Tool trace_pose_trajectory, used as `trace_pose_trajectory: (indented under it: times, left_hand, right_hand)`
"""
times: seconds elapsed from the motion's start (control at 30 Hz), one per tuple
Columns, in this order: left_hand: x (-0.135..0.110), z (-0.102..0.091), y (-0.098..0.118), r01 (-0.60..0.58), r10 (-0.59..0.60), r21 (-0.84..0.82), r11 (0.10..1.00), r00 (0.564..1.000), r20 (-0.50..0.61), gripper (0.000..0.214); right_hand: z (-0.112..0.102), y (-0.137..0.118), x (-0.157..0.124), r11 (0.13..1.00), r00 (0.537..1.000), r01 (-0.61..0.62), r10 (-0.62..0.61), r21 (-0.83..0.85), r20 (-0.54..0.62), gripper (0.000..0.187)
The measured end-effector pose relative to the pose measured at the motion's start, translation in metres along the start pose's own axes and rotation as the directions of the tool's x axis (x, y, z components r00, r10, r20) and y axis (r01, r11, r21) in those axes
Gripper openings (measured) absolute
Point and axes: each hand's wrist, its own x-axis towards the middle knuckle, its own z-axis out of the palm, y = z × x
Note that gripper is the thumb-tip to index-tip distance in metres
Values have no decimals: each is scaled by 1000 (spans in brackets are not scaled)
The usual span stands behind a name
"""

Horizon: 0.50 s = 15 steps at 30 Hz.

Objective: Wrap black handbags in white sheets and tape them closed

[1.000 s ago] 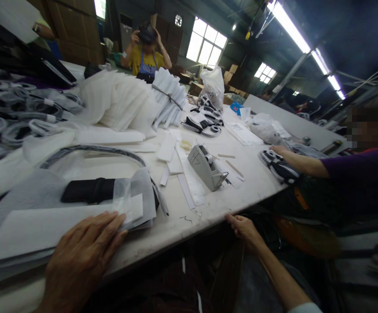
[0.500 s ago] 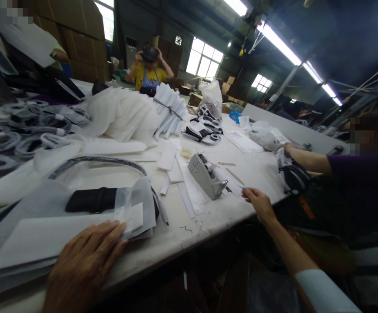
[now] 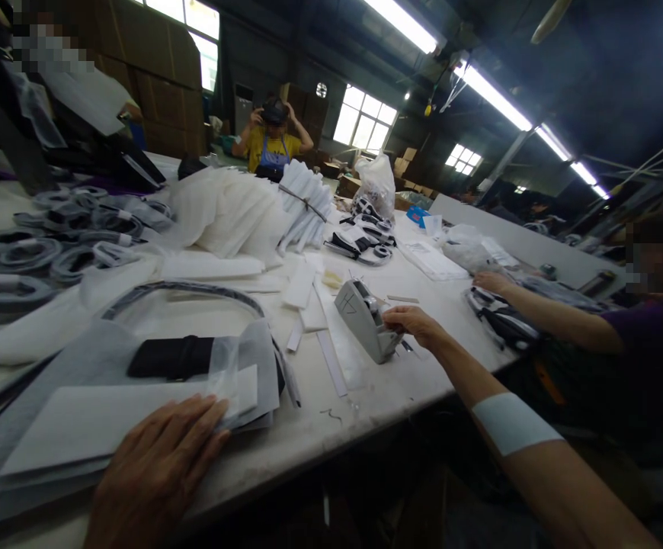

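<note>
My left hand point(image 3: 165, 450) lies flat, fingers stretched out, on a white sheet point(image 3: 97, 415) and a piece of clear film at its right end. Beneath these is a black bag point(image 3: 177, 357), partly covered in thin pale wrapping, with its wrapped handle point(image 3: 194, 288) arching up behind. My right hand point(image 3: 414, 324) is at the front end of a grey tape dispenser point(image 3: 366, 320), thumb and fingertips pinched on the tape there. The tape is mostly hidden by the fingers.
White strips point(image 3: 331, 362) lie left of the dispenser. Behind are stacked white foam sheets point(image 3: 222, 210), coiled wrapped straps point(image 3: 17, 255) and a clear plastic bag point(image 3: 376, 187). At right, a co-worker's hand point(image 3: 491, 282) is by black-and-white items; another person point(image 3: 274, 145) is across the table.
My right hand has moved left, from beside the dispenser to its front end. My left hand stays on the white sheet. The view has shifted slightly.
</note>
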Motion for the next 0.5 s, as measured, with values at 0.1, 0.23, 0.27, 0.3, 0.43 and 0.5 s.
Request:
trace_pose_trajectory:
  times: [0.1,0.23,0.27,0.3,0.43,0.5]
  left_hand:
    - [1,-1,1,9,-10,-19,1000,1000,-8,37]
    - [3,-3,4,14,-15,-21,1000,1000,-27,36]
    - [3,-3,4,11,-12,-19,1000,999,-31,36]
    - [4,-3,4,6,-7,-18,1000,999,-34,36]
    - [6,-4,3,-13,12,-10,1000,999,-37,35]
    - [8,-5,4,-6,6,0,1000,999,-43,33]
  right_hand:
    - [-4,-9,-11,997,997,40,-36,60,-66,21]
    - [-13,-8,-35,993,988,73,-59,96,-142,21]
    - [-15,-4,-42,993,988,67,-52,93,-149,21]
    - [-16,1,-48,995,987,55,-41,87,-155,22]
    - [-13,33,-59,998,978,-21,31,54,-204,23]
    - [-9,46,-58,999,975,-49,52,18,-215,24]
